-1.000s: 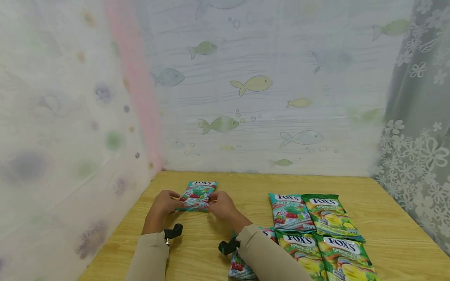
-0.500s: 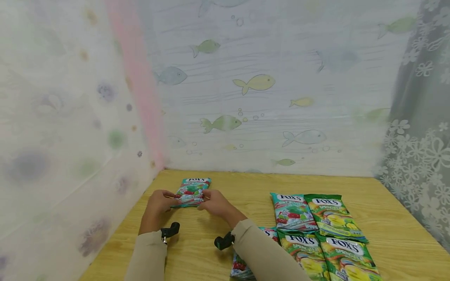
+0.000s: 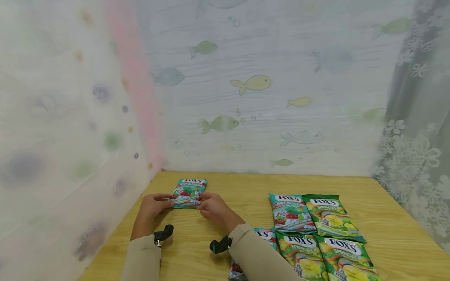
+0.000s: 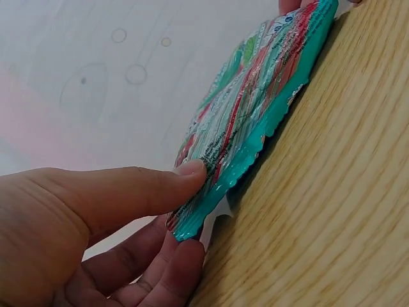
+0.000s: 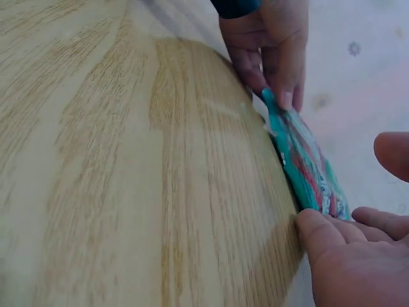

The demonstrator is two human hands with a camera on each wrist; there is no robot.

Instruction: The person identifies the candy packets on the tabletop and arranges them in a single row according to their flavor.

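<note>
A teal Fox's Mint Blossom candy bag (image 3: 188, 194) lies at the back left of the wooden table, label up. My left hand (image 3: 150, 207) pinches its near left corner, thumb (image 4: 185, 179) on top and fingers underneath. At the opposite side, my right hand (image 3: 215, 208) touches the bag's edge with its fingers (image 5: 319, 230). The right thumb (image 5: 391, 153) stands raised, apart from the bag. In the left wrist view the bag's crimped teal seam (image 4: 255, 150) runs close over the wood.
Toward the right stand two rows of bags: another Mint Blossom bag (image 3: 292, 212), a green Spring Tea bag (image 3: 332, 216), and two more Spring Tea bags (image 3: 304, 253) in front. A further teal bag (image 3: 265, 236) is partly hidden under my right sleeve. Fish-printed sheeting (image 3: 260, 128) closes off the back.
Both hands have shifted left and slightly back with the Mint Blossom bag between them. The bags at the right stay in place.
</note>
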